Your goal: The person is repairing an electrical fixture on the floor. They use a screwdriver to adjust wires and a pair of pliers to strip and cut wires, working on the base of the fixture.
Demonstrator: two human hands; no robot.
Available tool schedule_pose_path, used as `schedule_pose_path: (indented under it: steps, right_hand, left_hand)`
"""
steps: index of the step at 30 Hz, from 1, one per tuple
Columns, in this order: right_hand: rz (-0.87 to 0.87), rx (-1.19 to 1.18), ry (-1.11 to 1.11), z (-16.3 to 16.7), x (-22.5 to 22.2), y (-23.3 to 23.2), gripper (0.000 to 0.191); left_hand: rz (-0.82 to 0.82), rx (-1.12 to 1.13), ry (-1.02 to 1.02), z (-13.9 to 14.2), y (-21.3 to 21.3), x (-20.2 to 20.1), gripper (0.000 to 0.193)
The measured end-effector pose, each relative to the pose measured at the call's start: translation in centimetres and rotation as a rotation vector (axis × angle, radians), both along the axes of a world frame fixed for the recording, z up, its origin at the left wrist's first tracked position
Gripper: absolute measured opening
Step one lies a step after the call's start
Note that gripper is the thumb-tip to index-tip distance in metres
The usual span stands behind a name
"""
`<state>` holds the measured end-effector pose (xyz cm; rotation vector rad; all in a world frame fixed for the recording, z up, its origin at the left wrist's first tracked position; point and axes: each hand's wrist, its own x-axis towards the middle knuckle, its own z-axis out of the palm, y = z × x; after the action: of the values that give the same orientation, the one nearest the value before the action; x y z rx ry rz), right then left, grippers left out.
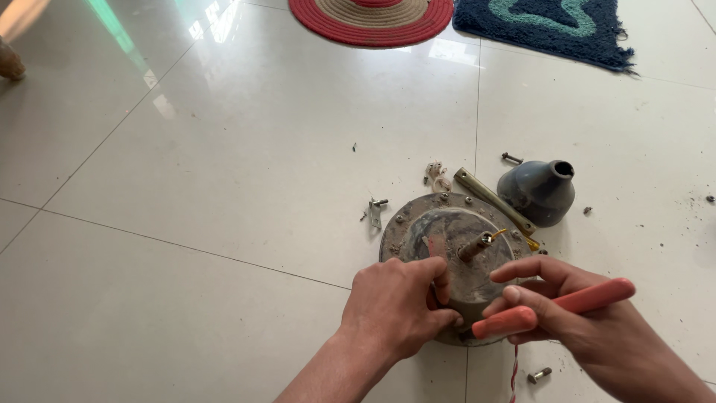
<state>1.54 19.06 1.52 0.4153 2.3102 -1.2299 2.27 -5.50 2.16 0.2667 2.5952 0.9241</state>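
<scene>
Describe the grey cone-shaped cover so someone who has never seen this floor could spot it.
Start at the round, dirty metal motor housing on the white tiled floor, where both hands work. Just beyond its right edge, past the brass-coloured flat bar, sits the grey funnel-shaped cover. It is the only smooth grey bell with an open neck; its neighbours are small loose bolts.

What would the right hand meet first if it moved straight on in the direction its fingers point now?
The right hand, holding an orange-handled tool, points left toward the round metal motor housing. It would probably meet the housing's raised centre first, then the left hand; depth is unclear.
</scene>
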Motion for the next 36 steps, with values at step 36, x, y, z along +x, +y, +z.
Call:
schedule_pose_path:
  steps: [36]
  right_hand:
    - [-0.289,-0.24,-0.529,10.0,1.0,-2.7,0.071]
  left_hand:
    - [-0.089,0.096,0.189,-2.2,-1.4,0.3,0.024]
